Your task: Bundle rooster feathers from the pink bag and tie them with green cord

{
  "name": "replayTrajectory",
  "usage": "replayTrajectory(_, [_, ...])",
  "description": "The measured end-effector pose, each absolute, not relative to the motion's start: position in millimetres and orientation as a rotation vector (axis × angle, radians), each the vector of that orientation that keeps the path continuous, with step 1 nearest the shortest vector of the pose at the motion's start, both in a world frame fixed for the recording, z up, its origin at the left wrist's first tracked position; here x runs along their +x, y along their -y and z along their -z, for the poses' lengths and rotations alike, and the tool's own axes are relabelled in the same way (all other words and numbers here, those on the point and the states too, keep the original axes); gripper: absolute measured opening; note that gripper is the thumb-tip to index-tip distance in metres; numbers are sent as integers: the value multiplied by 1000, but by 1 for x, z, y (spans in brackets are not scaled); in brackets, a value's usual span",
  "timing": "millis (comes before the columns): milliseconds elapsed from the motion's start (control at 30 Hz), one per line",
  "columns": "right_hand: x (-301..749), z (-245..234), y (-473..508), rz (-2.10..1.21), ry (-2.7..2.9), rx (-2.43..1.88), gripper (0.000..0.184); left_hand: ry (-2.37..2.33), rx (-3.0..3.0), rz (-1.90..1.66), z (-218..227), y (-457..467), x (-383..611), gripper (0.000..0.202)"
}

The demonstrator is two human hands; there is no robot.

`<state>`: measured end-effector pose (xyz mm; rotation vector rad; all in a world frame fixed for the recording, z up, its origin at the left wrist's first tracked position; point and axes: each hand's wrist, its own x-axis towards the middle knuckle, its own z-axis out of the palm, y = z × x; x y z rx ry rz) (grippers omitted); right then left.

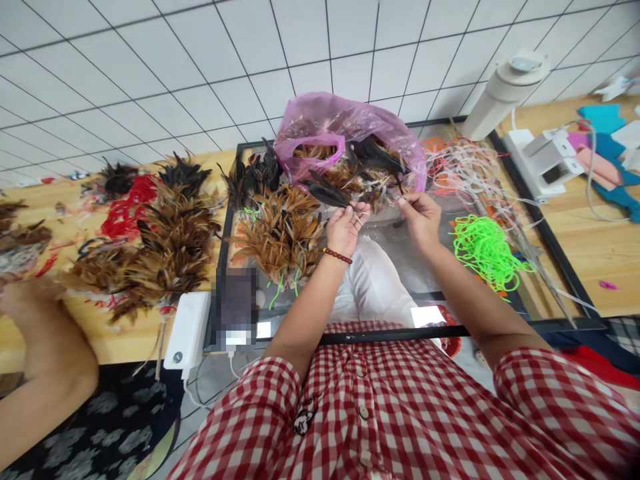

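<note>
My left hand [346, 230], palm turned up with a beaded bracelet at the wrist, holds black feathers [327, 191] by their pale quills. Their dark vanes point up and left, in front of an open pink plastic bag [350, 110]. Brown and black feathers [375, 157] fill the bag. At the bag's right front edge, my right hand [421, 220] has thumb and forefinger pinched together on what looks like a thin dark feather; its lower end is hidden by the fingers. A heap of brown feathers [285, 230] lies just left of my left hand.
Bright green cords [485, 253] and pale tangled strands [467, 167] lie to the right. A white power strip [543, 163] and a white cylinder [507, 93] stand beyond. Left are feather bundles [175, 247], a power bank [187, 330] and another person's arm [50, 353].
</note>
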<state>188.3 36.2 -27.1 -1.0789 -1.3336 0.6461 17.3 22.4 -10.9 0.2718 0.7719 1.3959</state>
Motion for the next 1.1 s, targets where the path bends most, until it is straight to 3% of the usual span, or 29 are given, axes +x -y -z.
replayTrajectory(233, [170,26,-24,-628,1669,-1157,36,-837,379,-1338,10,-19,26,23])
replayTrajectory(333, [169,30,-23,-618,1704,-1214,32,-841,396,-1301,10,-19,28,10])
replayTrajectory(433, [172,33,-24,-551,1798,-1200,32,-856,402,-1276,11,-19,29,10])
replayTrajectory(700, [171,37,-18,-306,2147,-1191,54,-855,306,-1333,7,-20,23,11])
replayTrajectory(867, [170,39,-19,-128,2254,-1235,44,-885,318,-1306,2,-18,24,13])
replayTrajectory(1100, [173,45,-24,-68,2205,-1192,48,-860,337,-1309,4,-18,27,16])
